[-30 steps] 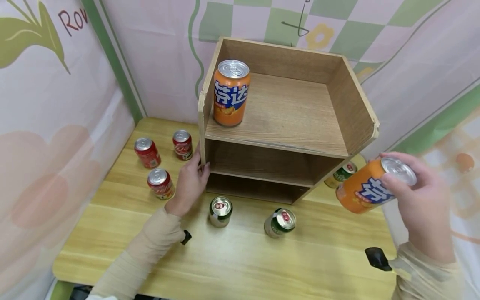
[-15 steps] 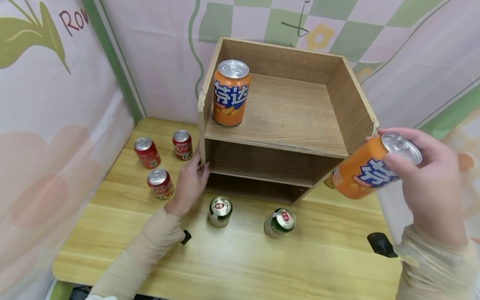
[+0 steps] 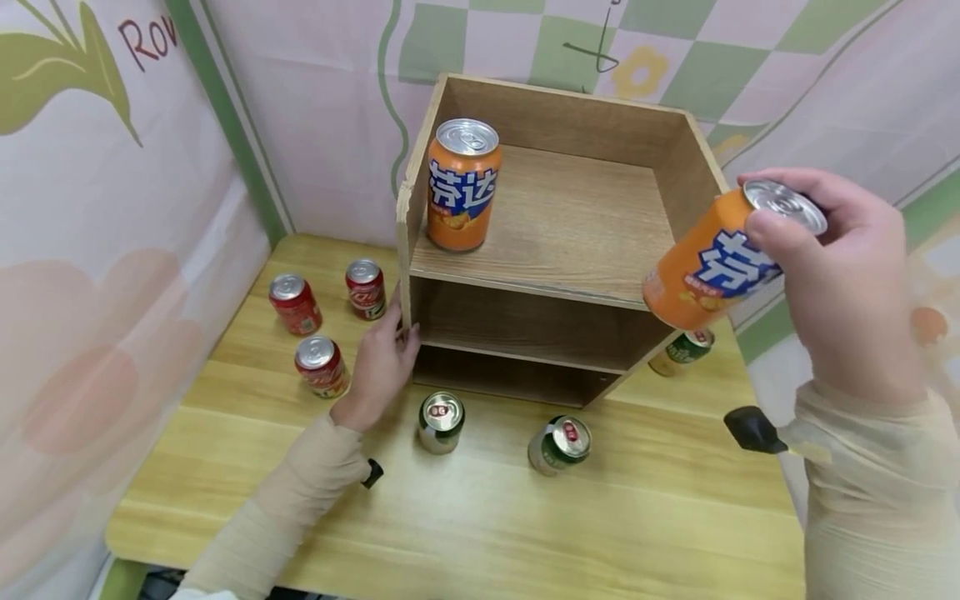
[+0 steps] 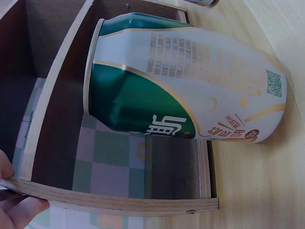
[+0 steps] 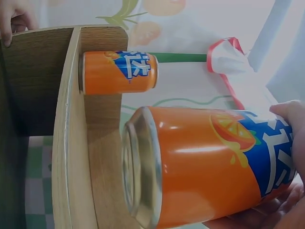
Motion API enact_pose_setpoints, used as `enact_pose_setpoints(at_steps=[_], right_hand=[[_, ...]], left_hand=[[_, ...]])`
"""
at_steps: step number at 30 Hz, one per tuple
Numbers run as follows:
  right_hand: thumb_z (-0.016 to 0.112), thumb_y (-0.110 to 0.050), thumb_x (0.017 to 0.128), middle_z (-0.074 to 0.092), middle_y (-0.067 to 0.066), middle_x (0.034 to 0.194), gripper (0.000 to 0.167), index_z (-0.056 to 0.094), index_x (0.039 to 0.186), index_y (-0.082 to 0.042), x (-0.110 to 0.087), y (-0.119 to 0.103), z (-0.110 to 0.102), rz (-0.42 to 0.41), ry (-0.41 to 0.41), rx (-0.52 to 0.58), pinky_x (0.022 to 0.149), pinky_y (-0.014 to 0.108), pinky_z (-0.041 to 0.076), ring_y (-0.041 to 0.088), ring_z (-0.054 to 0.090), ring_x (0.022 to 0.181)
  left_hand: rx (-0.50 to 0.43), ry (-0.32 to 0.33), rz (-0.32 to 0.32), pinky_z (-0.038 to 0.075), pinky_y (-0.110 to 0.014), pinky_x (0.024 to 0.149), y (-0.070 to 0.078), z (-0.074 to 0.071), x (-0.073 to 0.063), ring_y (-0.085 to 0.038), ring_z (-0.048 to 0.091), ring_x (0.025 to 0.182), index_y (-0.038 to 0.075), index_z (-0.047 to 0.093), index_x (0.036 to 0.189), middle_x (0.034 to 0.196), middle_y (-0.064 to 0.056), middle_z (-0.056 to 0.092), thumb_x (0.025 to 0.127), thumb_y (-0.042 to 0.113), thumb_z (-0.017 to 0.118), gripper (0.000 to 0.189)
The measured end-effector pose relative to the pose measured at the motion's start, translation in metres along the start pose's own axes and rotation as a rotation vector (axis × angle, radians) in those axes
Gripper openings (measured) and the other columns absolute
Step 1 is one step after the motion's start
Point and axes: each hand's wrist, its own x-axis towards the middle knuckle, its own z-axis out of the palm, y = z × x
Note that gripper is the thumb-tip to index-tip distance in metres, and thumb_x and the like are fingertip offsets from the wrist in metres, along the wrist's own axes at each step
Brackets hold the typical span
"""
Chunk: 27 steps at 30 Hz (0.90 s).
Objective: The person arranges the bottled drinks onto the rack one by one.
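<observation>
- Higher than before: held can [image 3: 705, 271], tilted near the front right of the shelf's top
- Right hand [image 3: 847, 258] grasps its upper end
- Left hand [image 3: 378, 362] grips the shelf [image 3: 577, 217] by its left side
- Second orange can [image 3: 462, 200] stands top left

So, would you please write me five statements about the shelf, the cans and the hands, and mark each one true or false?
1. The right hand holds a tilted orange can. True.
2. The left hand holds a can. False: it grips the left side of the shelf.
3. Three red cans stand to the left of the shelf. True.
4. Both orange cans are in a hand. False: the second orange can stands upright on the shelf's top level.
5. Two green cans stand in front of the shelf. True.
</observation>
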Motion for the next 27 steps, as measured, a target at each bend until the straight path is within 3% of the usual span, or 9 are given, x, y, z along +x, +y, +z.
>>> enact_pose_setpoints(at_steps=[9,15,22,27], right_hand=[[0.078,-0.009,0.086,0.070,0.009,0.095,0.028,0.074,0.112,0.000,0.026,-0.008,0.024,0.033,-0.048,0.036,0.063,0.016,0.058,0.018,0.063,0.077],[0.080,-0.012,0.085,0.071,0.006,0.095,0.025,0.075,0.109,-0.005,0.040,-0.009,0.039,0.023,-0.059,-0.005,0.066,0.016,0.057,0.016,0.065,0.080],[0.079,-0.015,0.088,0.070,0.004,0.102,0.025,0.074,0.112,-0.009,0.051,-0.011,0.055,0.020,-0.107,-0.104,0.072,0.017,0.057,0.017,0.064,0.087],[0.080,-0.015,0.088,0.068,0.006,0.105,0.026,0.074,0.112,-0.007,0.057,-0.007,0.067,0.021,-0.152,-0.073,0.076,0.020,0.057,0.018,0.064,0.089]], left_hand=[[0.011,0.008,0.005,0.064,-0.039,0.067,0.002,0.000,0.000,-0.039,0.074,0.088,-0.002,0.038,0.154,0.113,-0.035,0.067,0.095,-0.004,0.062,0.064],[-0.002,0.009,0.007,0.065,-0.040,0.072,0.002,0.000,-0.001,-0.042,0.073,0.094,-0.002,0.038,0.154,0.117,-0.035,0.066,0.093,-0.006,0.062,0.066],[-0.006,0.017,0.016,0.064,-0.036,0.063,0.001,0.000,0.000,-0.038,0.074,0.084,-0.004,0.036,0.155,0.112,-0.036,0.067,0.094,-0.005,0.062,0.066],[-0.004,0.013,0.008,0.064,-0.039,0.066,0.002,0.000,0.000,-0.039,0.074,0.087,-0.003,0.038,0.154,0.113,-0.035,0.067,0.093,-0.006,0.062,0.065]])
